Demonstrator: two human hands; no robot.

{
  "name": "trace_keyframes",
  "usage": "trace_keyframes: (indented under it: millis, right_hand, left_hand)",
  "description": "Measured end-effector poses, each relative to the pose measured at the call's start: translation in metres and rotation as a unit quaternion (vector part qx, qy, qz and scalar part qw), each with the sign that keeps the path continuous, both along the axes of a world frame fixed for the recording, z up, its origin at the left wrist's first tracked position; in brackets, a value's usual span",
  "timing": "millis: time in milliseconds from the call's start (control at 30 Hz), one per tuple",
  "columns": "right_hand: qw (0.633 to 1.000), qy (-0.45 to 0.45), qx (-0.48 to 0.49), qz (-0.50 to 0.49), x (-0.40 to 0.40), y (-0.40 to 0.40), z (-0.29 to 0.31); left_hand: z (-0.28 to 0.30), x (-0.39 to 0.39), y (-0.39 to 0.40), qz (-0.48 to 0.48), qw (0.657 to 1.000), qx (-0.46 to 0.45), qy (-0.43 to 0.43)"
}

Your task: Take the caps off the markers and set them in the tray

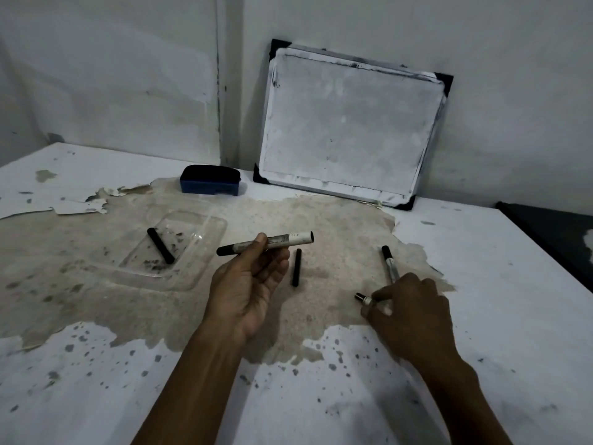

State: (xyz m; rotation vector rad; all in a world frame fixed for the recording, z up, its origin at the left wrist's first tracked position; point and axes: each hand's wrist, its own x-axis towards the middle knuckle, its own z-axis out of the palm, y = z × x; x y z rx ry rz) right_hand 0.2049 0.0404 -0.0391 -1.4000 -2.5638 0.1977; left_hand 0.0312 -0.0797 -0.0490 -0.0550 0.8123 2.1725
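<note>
Two bare forearms enter from the bottom edge, nearest the camera, over the white, paint-flecked part of the table (481,258). Left hand (248,284): raised palm-up above the worn grey patch at the table's middle, fingers and thumb curled round a capped marker (266,243); the marker's long axis runs nearly level, left to right, its black cap at the left end and its flat butt at the right, tilted slightly up. Right hand (407,311): lowered onto the table surface, knuckles up, fingertips pinching a second marker (390,268) that lies flat; this one's long axis runs away from the person, black cap at the far end, the near length hidden under the fingers. A small dark-tipped stub (362,297) pokes out leftward from under the same fingers; whether it belongs to that marker or is a separate piece cannot be told. Between the two hands, on the grey patch: one loose black cap (296,267), lying lengthwise toward the wall, just beside the left hand and somewhat nearer to it than to the right. Left of the left hand, well apart: a clear plastic tray (205,226), ink-smudged, holding another black cap (160,245) laid diagonally. Back of the table: a blue eraser (210,184), and a smeared whiteboard (349,123) leaning on the wall. Open room lies ahead of both hands; the table's right edge is well off from the right hand.
</note>
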Motion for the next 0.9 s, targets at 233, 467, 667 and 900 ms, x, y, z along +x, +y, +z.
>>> trace_keyframes:
  millis: [233, 467, 667, 900]
  right_hand:
    - [0.968, 0.239, -0.013, 0.082, -0.007, -0.011, 0.010]
    - [0.932, 0.343, 0.019, 0.117, -0.032, -0.033, 0.025]
    - [0.936, 0.331, 0.015, 0.116, -0.034, -0.031, 0.023]
    - [0.944, 0.290, 0.019, 0.157, -0.033, -0.029, 0.027]
  left_hand:
    - [0.000, 0.004, -0.002, -0.016, 1.000, -0.017, 0.012]
    - [0.000, 0.007, -0.001, -0.024, 0.998, -0.037, 0.037]
    - [-0.002, 0.006, -0.002, -0.011, 0.994, -0.057, 0.094]
    - [-0.004, 0.005, -0.001, -0.022, 0.982, -0.080, 0.172]
